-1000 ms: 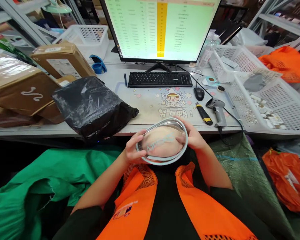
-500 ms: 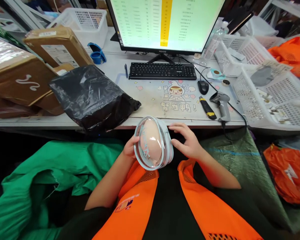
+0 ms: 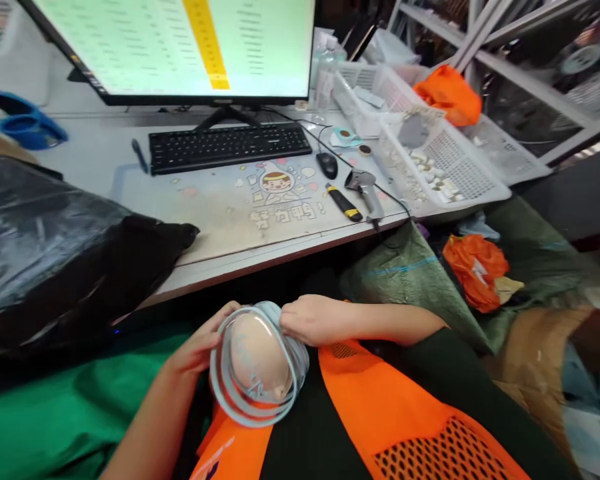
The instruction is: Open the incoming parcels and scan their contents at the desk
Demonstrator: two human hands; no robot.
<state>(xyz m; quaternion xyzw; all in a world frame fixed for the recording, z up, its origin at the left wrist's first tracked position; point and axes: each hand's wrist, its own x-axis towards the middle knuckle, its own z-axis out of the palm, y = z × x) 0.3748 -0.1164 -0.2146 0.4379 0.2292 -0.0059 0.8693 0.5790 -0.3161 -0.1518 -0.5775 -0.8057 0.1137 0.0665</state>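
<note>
A clear rounded pouch (image 3: 296,373) with pale blue edging and blue lettering is held over my lap, in front of the desk edge. Inside it shows a smooth beige rounded item (image 3: 257,350). The fingers of my left hand (image 3: 205,343) grip the pouch along its left side. At the upper right rim, my right hand (image 3: 305,318) is closed with its fingertips on the pale blue edge. Exactly what those fingertips pinch is hidden behind the knuckles.
A black plastic bag (image 3: 70,247) lies on the desk's left. Beyond are a keyboard (image 3: 230,147), a monitor (image 3: 180,47), a mouse (image 3: 327,165), a yellow-black cutter (image 3: 344,203) and a barcode scanner (image 3: 365,190). White baskets (image 3: 460,167) stand right, above a green sack (image 3: 405,273).
My right hand, open and apart before, has closed on the pouch's upper right edge. The pouch is now lower and nearer my body. The view has turned to the right.
</note>
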